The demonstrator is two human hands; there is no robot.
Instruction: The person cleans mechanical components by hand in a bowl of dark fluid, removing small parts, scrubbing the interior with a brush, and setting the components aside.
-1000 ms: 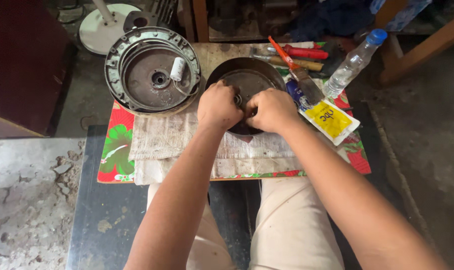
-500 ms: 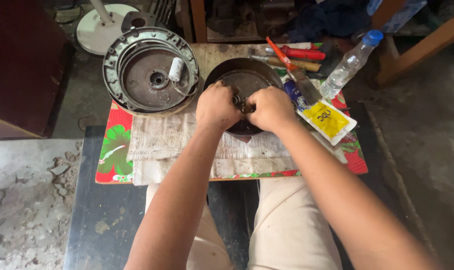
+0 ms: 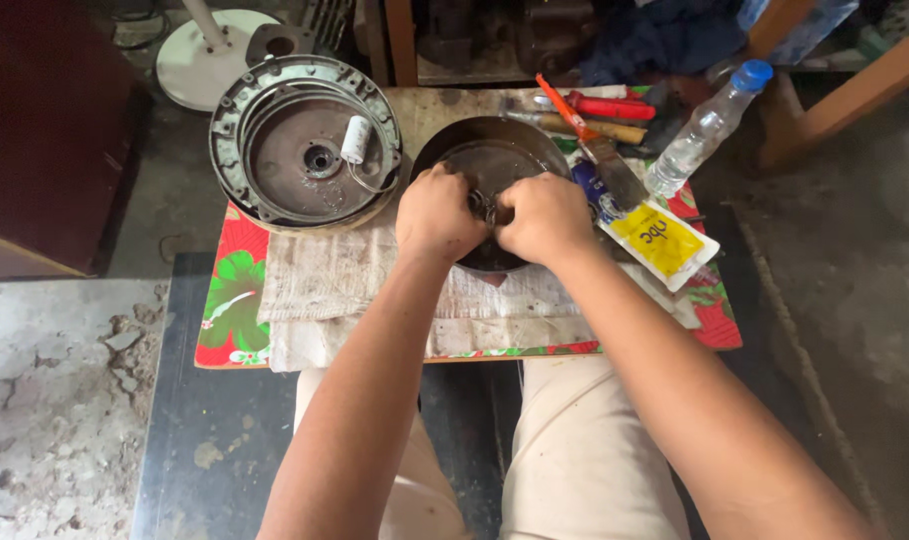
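Little has moved since a second ago: both fists stay bunched at the centre of the dark round housing (image 3: pixel 491 150), the view only wobbling. Forearms run up from the lap, wrists bent down. Left hand (image 3: pixel 436 212) and right hand (image 3: pixel 544 216) each keep a closed grip on a small metal part (image 3: pixel 484 207) between them, likely being worked on the hub; steady opposed pressure seems needed. Housing sits on the cloth (image 3: pixel 324 275) over the worktop (image 3: pixel 229 310). Beyond lie a grey ribbed cover (image 3: pixel 274 150), tools (image 3: pixel 599 110) and a bottle (image 3: pixel 704 125).

Red floral tablecloth (image 3: pixel 236 300), yellow pouch (image 3: pixel 660 241) — blue-capped clear bottle (image 3: pixel 707 127).
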